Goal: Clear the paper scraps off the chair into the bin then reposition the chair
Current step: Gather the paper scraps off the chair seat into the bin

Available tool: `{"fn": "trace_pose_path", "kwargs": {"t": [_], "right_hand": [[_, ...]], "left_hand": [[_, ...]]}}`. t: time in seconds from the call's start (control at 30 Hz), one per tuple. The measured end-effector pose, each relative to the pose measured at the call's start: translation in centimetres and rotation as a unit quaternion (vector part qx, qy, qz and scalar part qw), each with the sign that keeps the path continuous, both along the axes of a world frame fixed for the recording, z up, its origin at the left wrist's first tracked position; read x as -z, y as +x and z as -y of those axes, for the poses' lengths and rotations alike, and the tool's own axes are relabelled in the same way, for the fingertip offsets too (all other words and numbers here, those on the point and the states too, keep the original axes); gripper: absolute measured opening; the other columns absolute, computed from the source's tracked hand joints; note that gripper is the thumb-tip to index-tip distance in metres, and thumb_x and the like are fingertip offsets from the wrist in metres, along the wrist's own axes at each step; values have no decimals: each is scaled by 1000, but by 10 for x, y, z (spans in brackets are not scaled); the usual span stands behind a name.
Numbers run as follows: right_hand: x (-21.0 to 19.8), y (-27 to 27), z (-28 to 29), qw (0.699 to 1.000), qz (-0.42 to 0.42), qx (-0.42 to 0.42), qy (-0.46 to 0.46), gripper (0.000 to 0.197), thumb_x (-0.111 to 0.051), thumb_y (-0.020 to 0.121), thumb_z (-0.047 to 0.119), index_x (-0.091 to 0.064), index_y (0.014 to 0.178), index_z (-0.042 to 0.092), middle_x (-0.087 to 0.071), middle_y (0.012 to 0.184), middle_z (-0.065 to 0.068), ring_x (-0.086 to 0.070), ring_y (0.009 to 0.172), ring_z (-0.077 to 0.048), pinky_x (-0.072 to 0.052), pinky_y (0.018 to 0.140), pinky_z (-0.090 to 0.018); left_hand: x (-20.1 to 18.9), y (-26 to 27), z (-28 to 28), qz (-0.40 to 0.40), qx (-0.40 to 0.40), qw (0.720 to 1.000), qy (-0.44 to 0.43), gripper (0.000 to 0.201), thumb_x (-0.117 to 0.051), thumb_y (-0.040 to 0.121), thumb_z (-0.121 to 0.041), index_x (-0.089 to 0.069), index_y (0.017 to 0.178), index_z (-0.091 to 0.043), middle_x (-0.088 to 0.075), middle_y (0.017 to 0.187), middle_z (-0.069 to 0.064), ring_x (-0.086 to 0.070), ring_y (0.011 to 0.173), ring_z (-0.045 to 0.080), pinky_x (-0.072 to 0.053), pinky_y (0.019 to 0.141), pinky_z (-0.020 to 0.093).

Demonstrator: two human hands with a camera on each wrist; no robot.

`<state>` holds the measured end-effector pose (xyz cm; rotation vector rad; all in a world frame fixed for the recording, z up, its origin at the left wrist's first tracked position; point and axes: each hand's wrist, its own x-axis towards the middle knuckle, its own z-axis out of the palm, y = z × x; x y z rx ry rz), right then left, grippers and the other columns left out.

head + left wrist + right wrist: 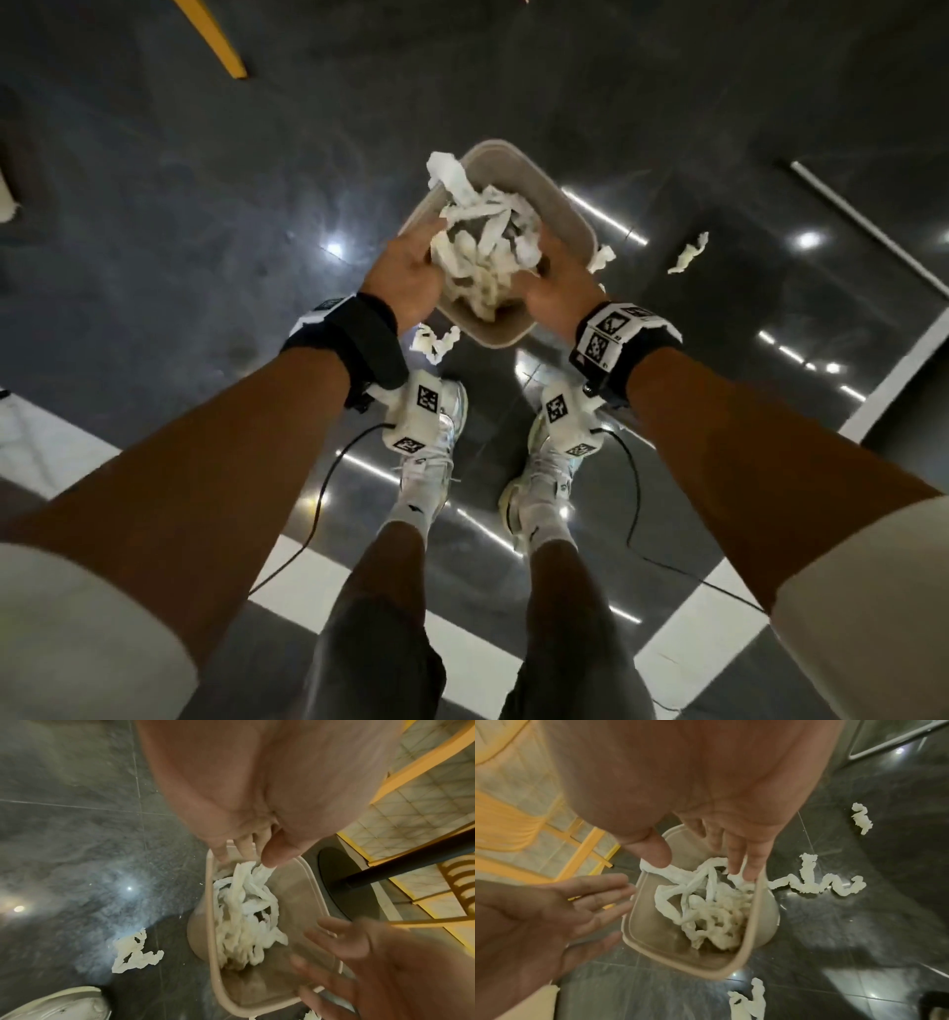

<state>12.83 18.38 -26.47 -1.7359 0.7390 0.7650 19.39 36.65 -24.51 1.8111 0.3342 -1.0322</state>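
Note:
A beige bin (567,208) stands on the dark floor in front of my feet. A loose tangle of white paper scraps (488,246) hangs and drops into it between my two hands. My left hand (411,270) is over the bin's left rim with its fingers (595,898) straight and spread. My right hand (552,295) is over the right rim, its fingers (331,931) also straight. Strips (700,882) trail from under my right fingertips into the bin (631,923). More scraps (244,912) lie piled inside the bin (211,923).
Loose scraps lie on the floor around the bin: one by my left shoe (434,342), two to the right (690,252) (816,882), one near the front (749,1000). A yellow wooden leg (218,43) and a black pedestal base (342,882) stand beyond the bin.

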Motion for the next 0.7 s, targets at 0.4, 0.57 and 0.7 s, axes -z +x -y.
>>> {"fn": "trace_pose_path", "kwargs": {"t": [0.4, 0.57, 0.7], "right_hand": [[82, -18, 107, 945, -29, -56, -320, 39, -52, 87, 29, -63, 119, 9, -64, 124, -16, -60, 113, -33, -44, 91, -32], [160, -42, 129, 910, -107, -176, -359, 50, -65, 85, 29, -53, 131, 16, -41, 143, -22, -48, 125, -40, -41, 102, -41], [217, -36, 152, 860, -137, -297, -392, 56, -59, 83, 49, -46, 135, 36, -41, 148, -10, -38, 136, -40, -34, 105, -58]], "left_hand": [[93, -45, -37, 91, -137, 942, 292, 27, -48, 82, 1, -57, 107, -6, -63, 107, 10, -52, 88, 18, -37, 77, 22], [196, -75, -39, -11, -55, 965, 255, 4, -48, 78, -21, -51, 79, -21, -65, 106, 16, -62, 100, 32, -48, 89, 31], [247, -92, -34, -37, 71, 960, 269, 36, -63, 81, -34, -63, 113, -18, -62, 122, 16, -55, 120, 34, -44, 103, 37]]}}
